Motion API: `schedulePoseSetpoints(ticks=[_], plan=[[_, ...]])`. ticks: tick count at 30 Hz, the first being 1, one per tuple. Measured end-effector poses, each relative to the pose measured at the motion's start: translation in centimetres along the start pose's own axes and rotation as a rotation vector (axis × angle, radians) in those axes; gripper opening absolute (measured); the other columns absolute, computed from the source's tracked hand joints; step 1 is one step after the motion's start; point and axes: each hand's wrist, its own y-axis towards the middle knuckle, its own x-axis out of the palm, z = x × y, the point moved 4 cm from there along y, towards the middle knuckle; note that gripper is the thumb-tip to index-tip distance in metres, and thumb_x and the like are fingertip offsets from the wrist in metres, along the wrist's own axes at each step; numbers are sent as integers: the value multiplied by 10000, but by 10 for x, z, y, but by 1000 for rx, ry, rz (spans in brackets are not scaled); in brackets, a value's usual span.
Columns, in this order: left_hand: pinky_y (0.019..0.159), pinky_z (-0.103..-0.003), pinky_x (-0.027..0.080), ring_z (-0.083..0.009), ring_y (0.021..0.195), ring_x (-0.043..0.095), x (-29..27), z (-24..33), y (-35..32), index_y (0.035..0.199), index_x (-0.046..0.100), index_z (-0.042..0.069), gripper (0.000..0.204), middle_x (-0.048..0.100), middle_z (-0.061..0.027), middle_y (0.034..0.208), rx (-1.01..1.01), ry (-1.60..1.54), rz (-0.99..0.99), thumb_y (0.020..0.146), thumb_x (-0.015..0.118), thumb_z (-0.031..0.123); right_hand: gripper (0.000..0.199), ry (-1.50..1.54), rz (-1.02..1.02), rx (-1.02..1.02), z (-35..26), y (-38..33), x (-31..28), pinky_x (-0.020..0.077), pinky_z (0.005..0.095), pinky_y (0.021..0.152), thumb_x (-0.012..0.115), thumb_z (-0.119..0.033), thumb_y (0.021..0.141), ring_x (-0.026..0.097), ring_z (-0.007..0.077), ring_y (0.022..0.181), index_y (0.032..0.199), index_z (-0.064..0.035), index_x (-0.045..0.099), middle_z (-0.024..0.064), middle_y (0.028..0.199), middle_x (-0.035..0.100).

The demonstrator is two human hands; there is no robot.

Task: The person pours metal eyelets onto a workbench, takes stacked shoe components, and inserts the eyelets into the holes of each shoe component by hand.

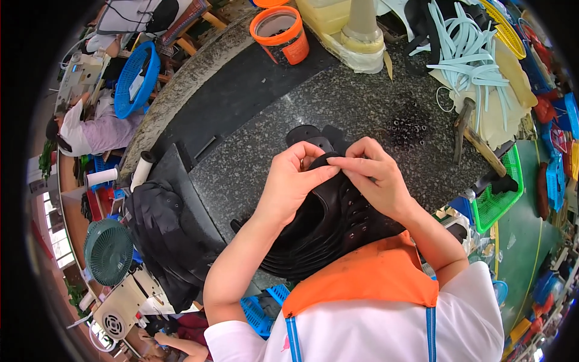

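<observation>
- The person's left hand (294, 181) comes up from the lower left on a bare forearm, its fingers curled and pinching the top edge of the uppermost piece in a stack of black leather pieces (329, 232).
- The right hand (377, 178) reaches in from the lower right, wrist bent, with thumb and forefinger nipping the same edge; the fingertips of both hands meet there.
- The stack lies on the near part of the table, against the person's orange apron (368, 274), its curved layers fanned out below the hands, with rows of small holes showing on the top piece.
- The work surface is a dark speckled stone table (362, 102).
- A small heap of black metal eyelets (410, 125) lies beyond the right hand, well apart from it.
- A hammer (467, 130) rests to the right of the eyelets, beside pale blue strips (470, 51).
- An orange bucket (282, 33) stands at the far edge.
- A green basket (497, 196) sits at the table's right side.
- To the left are a blue basket (137, 78), a green fan (108, 250) and another person seated at a sewing machine.
</observation>
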Motion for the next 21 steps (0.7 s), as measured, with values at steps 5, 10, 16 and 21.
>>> schedulePoseSetpoints(ticks=[5, 10, 16, 21], plan=[[749, -207, 465, -52, 799, 575, -3, 0, 7, 974, 616, 28, 142, 648, -10, 876, 114, 307, 69, 874, 710, 65, 363, -451, 83, -41, 9, 10, -38, 453, 403, 891, 693, -23, 800, 565, 290, 1024, 1152, -111, 699, 99, 1084, 589], [805, -287, 484, -98, 872, 600, -2, 13, 13, 1045, 631, 20, 208, 660, -45, 907, 128, 703, 154, 860, 682, 102, 367, -989, 96, -108, 22, 16, -64, 415, 443, 951, 738, -137, 795, 544, 291, 1070, 1154, -95, 671, 69, 1099, 580], [726, -279, 498, -118, 777, 641, -8, 3, 21, 985, 688, -9, 167, 697, -41, 813, 43, 669, 39, 855, 670, 93, 207, -972, 85, -265, 33, 11, -65, 444, 401, 880, 732, -68, 781, 569, 249, 949, 986, -69, 702, 43, 954, 585], [676, -423, 513, -363, 730, 673, 15, 18, 3, 992, 656, 32, 171, 674, -184, 778, 340, 1066, 118, 861, 634, 140, 202, -970, 71, -254, 32, 17, -63, 441, 393, 878, 717, -62, 791, 569, 245, 951, 992, -61, 701, 41, 952, 589]])
